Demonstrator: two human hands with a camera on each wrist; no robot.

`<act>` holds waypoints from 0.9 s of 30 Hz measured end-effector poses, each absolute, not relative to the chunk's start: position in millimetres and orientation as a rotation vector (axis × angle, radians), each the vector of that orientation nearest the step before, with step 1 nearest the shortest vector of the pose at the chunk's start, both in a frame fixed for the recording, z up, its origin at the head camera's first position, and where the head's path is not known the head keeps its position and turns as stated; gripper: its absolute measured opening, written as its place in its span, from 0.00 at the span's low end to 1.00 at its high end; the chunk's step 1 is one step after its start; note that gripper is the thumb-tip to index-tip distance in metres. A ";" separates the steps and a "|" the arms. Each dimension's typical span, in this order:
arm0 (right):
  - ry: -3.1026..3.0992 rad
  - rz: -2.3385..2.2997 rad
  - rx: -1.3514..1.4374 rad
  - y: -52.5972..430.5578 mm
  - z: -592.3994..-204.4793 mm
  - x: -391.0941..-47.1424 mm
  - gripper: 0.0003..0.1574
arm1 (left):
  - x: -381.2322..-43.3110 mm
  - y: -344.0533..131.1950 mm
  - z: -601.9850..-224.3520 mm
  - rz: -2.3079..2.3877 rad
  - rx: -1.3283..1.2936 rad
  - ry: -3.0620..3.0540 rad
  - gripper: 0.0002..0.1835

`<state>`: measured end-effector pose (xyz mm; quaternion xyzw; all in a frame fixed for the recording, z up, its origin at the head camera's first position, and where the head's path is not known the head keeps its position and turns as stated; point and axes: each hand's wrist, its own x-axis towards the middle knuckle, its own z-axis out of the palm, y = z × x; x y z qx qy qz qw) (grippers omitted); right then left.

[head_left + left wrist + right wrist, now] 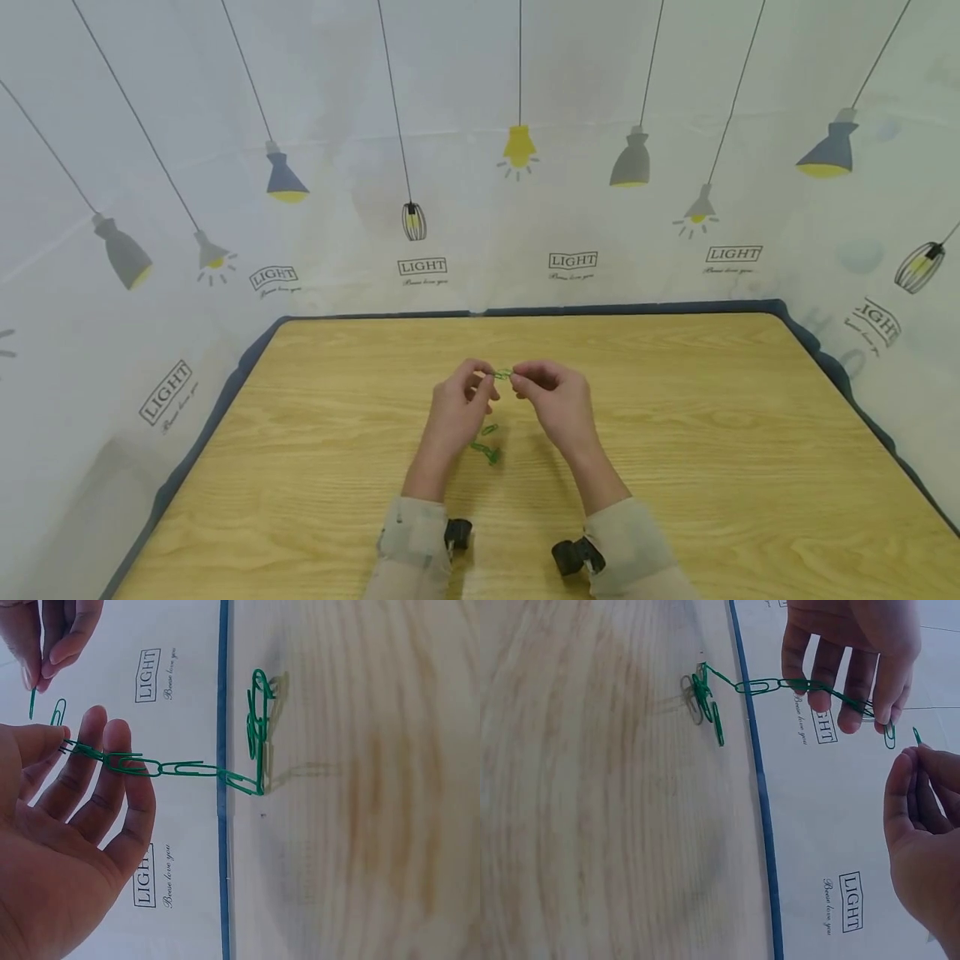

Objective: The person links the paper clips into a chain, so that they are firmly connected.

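My left hand (455, 410) pinches the end of a chain of green paper clips (187, 770) between thumb and index finger, the other fingers spread behind the chain. One end clip (58, 711) sticks out past those fingertips. From there the chain hangs down, its lower part bunched on the wooden table. Close by, my right hand (558, 404) pinches a single green paper clip (916, 736) by one end. Its free tip points toward the chain's end clip; a small gap separates them in both wrist views.
The wooden table (720, 433) has a dark blue edge along its back and sides. Behind it hangs a white sheet (337, 225) printed with lamps. A green paper clip (490, 429) shows between the forearms, near the bunched clips (487, 452). Black wrist cameras sit on both sleeves.
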<state>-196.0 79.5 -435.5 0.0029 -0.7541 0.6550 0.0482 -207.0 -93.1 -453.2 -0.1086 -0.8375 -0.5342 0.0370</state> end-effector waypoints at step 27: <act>-2.297 1.970 -0.059 70.6 -430.6 -190.0 0.10 | -201.6 -87.7 -446.9 -1.616 -0.310 -2.541 0.09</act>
